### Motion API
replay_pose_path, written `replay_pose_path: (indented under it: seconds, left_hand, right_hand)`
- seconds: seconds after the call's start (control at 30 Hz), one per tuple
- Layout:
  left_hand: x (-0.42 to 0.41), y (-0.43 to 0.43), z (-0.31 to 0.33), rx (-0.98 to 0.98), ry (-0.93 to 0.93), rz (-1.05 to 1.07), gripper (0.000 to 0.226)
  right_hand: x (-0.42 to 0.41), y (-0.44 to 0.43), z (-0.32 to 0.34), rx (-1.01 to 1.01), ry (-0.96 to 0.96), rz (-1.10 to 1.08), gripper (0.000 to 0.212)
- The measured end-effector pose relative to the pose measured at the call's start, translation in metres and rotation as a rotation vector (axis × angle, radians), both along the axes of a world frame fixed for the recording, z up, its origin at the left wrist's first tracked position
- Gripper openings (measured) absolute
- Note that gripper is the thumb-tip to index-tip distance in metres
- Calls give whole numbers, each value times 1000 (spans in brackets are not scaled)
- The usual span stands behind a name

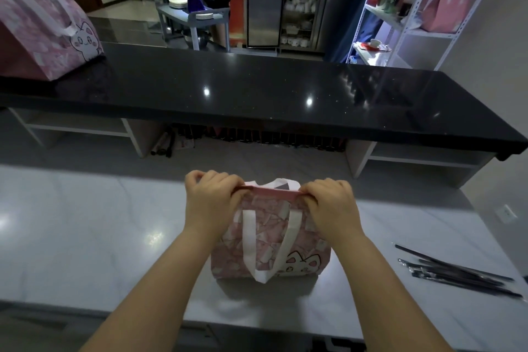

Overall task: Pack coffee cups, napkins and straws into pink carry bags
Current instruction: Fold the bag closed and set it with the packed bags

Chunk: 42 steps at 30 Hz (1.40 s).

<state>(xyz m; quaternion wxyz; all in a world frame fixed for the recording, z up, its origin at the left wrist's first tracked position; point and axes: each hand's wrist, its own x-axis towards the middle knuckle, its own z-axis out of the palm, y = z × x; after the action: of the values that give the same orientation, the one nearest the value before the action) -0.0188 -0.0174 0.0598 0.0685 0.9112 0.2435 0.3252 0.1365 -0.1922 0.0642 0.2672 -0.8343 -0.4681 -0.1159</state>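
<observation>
A pink carry bag (271,240) with white handles and a cartoon cat print stands upright on the pale marble counter (94,237) in front of me. My left hand (210,200) grips the left end of its top rim, fingers curled over the edge. My right hand (333,206) grips the right end of the rim the same way. The rim is held flat between both hands, so the bag's inside is hidden. Several dark wrapped straws (457,274) lie on the counter to the right of the bag.
A second pink cat bag (43,31) lies on the raised black counter (257,94) at far left. Beyond it a person stands at a grey cart (194,17) with plates. White shelves (414,8) at right hold pink bags and cups.
</observation>
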Motion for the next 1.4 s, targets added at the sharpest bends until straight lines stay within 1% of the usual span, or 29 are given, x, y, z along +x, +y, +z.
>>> replay_pose_path:
  seconds: [0.1, 0.17, 0.27, 0.37, 0.4, 0.5, 0.53, 0.6, 0.7, 0.77, 0.83, 0.87, 0.93, 0.97, 1.03, 1.1, 1.13, 1.27, 1.4]
  left_hand:
    - [-19, 19, -1, -128, 52, -43, 3]
    - [-24, 26, -1, -209, 45, -94, 13]
    - [-20, 29, 2, -154, -19, -25, 22]
    - [-16, 38, 2, -142, -77, 3, 22]
    - [-17, 43, 0, -175, -81, -19, 22]
    - [-21, 54, -5, -454, -117, -68, 32]
    - [-21, 56, -7, -509, -131, -60, 36]
    - [-17, 58, -9, -526, -157, -30, 41]
    - [-11, 55, -13, -536, -230, 18, 38]
    - [-10, 51, -19, -651, -337, 28, 34]
    - [-13, 46, -28, -823, -469, 23, 26]
    - [-16, 42, -33, -897, -517, 20, 25]
    - [-24, 31, -51, -1019, -563, 22, 33]
    - [-30, 23, -62, -1064, -557, 31, 33]
    - [-40, 7, -85, -1145, -507, 51, 29]
    - [-47, -4, -102, -1180, -454, 70, 26]
    - [-48, -6, -107, -1185, -445, 72, 26]
    - [-38, -1, -104, -1227, -487, 61, 21]
    - [-31, 5, -104, -1238, -468, 51, 17]
  right_hand:
    - [16, -19, -4, 8, 136, -74, 15]
    - [20, -22, -8, 33, 200, -82, 20]
    - [21, -11, -10, 91, 219, -78, 24]
    - [27, -3, -11, 139, 290, -81, 25]
    - [31, -2, -13, 151, 319, -83, 26]
    - [39, -2, -19, 196, 411, -111, 24]
    - [42, -2, -21, 212, 425, -116, 23]
    - [44, 0, -23, 228, 417, -119, 25]
    - [42, 5, -26, 301, 423, -116, 32]
    - [41, 5, -30, 380, 538, -96, 38]
    - [40, 2, -35, 481, 767, -43, 40]
    - [39, -1, -39, 530, 877, -16, 42]
    - [36, -9, -53, 566, 998, 0, 48]
    - [33, -13, -62, 546, 1030, -8, 47]
    - [25, -23, -82, 484, 1089, -49, 38]
    - [17, -33, -101, 443, 1118, -100, 28]
    - [13, -36, -108, 439, 1136, -113, 27]
    - [8, -28, -116, 492, 1231, -129, 31]
    - [6, -18, -118, 560, 1242, -148, 23]
